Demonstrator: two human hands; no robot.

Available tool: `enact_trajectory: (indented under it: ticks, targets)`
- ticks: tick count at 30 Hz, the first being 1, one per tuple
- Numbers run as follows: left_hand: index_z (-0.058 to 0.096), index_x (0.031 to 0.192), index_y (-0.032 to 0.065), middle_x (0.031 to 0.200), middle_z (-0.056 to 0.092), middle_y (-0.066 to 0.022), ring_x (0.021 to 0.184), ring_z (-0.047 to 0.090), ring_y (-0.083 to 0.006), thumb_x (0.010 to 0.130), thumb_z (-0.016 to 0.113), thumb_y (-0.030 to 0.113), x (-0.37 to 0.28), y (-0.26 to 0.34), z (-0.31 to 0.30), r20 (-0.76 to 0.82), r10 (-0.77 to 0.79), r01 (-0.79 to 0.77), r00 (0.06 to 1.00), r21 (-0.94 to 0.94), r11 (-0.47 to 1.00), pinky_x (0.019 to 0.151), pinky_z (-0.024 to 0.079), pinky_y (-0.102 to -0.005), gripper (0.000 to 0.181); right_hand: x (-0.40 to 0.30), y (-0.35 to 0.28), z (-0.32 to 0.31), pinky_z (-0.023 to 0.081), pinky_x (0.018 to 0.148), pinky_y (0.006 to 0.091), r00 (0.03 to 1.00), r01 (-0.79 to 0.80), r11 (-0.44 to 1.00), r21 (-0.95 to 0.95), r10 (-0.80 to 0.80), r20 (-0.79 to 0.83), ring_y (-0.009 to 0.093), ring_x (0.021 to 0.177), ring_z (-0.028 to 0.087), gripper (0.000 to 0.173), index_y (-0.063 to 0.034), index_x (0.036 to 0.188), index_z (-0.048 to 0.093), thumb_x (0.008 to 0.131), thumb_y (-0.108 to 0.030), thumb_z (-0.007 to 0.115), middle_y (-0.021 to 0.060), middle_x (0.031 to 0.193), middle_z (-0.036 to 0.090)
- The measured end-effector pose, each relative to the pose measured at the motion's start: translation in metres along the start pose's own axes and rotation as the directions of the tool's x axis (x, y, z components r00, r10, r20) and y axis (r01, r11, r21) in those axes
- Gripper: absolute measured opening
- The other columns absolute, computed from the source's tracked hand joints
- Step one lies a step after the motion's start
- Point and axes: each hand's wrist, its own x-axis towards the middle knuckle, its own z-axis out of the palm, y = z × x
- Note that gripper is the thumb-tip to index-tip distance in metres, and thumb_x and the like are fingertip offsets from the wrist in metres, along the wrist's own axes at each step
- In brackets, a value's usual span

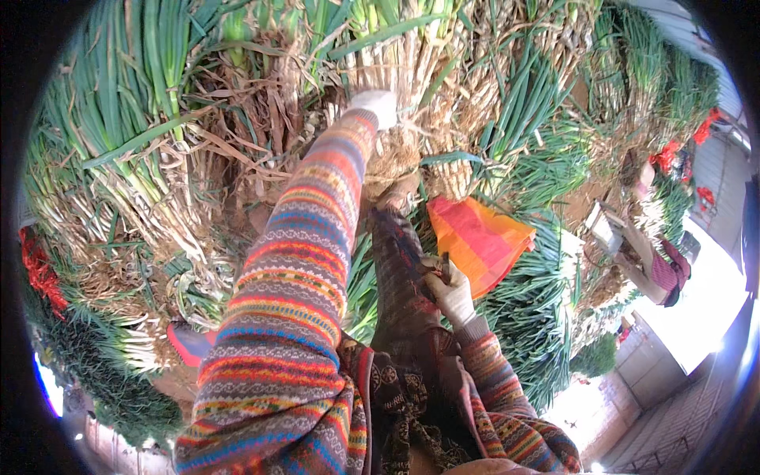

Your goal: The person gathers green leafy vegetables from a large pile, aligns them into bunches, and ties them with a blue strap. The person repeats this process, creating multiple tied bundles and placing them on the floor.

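Note:
My left hand (378, 108), in a white glove, reaches forward against the pale stalks of a bundle of spring onions (409, 65). Its fingers are hidden, so its grip cannot be made out. Below that hand hang matted brown roots (395, 157). Near my dark-trousered leg (401, 267), my gloved right hand (452, 294) is closed around a small dark object (445, 263), too small to identify. An orange and pink plastic sheet or bag (481, 240) lies just beyond the right hand.
Tall spring onions (148, 65) stand at the left, with dry leaves (267, 107) beside them. More onions (528, 320) lie in piles at the right. Red ties (41, 273) hang at the far left. Another person's arm (638, 261) and a small wooden stool (604, 228) are at the right.

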Motion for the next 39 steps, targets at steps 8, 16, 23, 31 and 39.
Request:
enact_trajectory:
  ticks: [8, 16, 23, 31, 39]
  targets:
    - [0.068, 0.101, 0.0092, 0.098, 0.069, -0.013, 0.094, 0.067, -0.0288, 0.087, 0.07, 0.045, -0.108, 0.008, -0.015, -0.155, 0.068, -0.059, 0.986, 0.06, 0.996, 0.084, 0.054, -0.0429, 0.039, -0.02, -0.022, 0.004, 0.049, 0.079, 0.0236, 0.992, 0.128, 0.991, -0.042, -0.128, 0.016, 0.009, 0.086, 0.061, 0.028, 0.0005, 0.118, 0.064, 0.091, 0.003, 0.058, 0.0021, 0.099, 0.067]
    - [0.066, 0.102, 0.011, 0.095, 0.062, -0.0074, 0.095, 0.06, -0.0278, 0.09, 0.064, 0.033, -0.277, 0.009, -0.031, -0.232, 0.238, -0.183, 0.943, 0.234, 0.955, 0.084, 0.053, -0.0455, 0.025, 0.108, -0.257, 0.005, 0.053, 0.07, 0.0314, 0.643, 0.655, 0.518, -0.55, -0.764, 0.046, 0.017, 0.074, 0.064, 0.024, -0.0047, 0.112, 0.066, 0.094, -0.019, 0.059, 0.0097, 0.085, 0.069]
    - [0.069, 0.098, 0.0115, 0.098, 0.065, -0.007, 0.1, 0.061, -0.0278, 0.083, 0.07, 0.026, -0.415, 0.015, -0.045, 0.118, 0.211, -0.235, 0.97, 0.252, 0.939, 0.082, 0.054, -0.0443, 0.021, 0.27, -0.35, 0.025, 0.047, 0.101, 0.0423, 0.47, 0.584, 0.211, -0.784, -0.876, 0.113, 0.04, 0.113, 0.06, 0.042, -0.0056, 0.123, 0.061, 0.083, -0.017, 0.057, 0.0239, 0.118, 0.064]
    - [0.075, 0.089, 0.0023, 0.093, 0.068, -0.0116, 0.087, 0.066, -0.0299, 0.076, 0.068, 0.011, -0.491, -0.057, 0.043, 0.12, 0.11, -0.136, 0.987, 0.233, 0.963, 0.063, 0.057, -0.0407, 0.017, 0.288, -0.232, 0.033, 0.052, 0.083, 0.0395, 0.889, 0.455, 0.601, -0.657, -0.351, 0.295, 0.028, 0.091, 0.065, 0.035, 0.0007, 0.113, 0.066, 0.09, -0.025, 0.057, 0.0159, 0.098, 0.069]
    - [0.077, 0.092, 0.0101, 0.096, 0.073, -0.0072, 0.094, 0.068, -0.0282, 0.081, 0.067, 0.014, -0.513, -0.105, 0.085, 0.227, 0.019, -0.071, 0.974, 0.222, 0.972, 0.069, 0.058, -0.0394, 0.016, 0.199, -0.244, 0.057, 0.04, 0.044, 0.0294, 0.943, 0.272, 0.814, -0.513, -0.118, 0.311, 0.012, 0.048, 0.049, 0.013, -0.0041, 0.089, 0.062, 0.089, -0.017, 0.066, 0.0027, 0.064, 0.055]
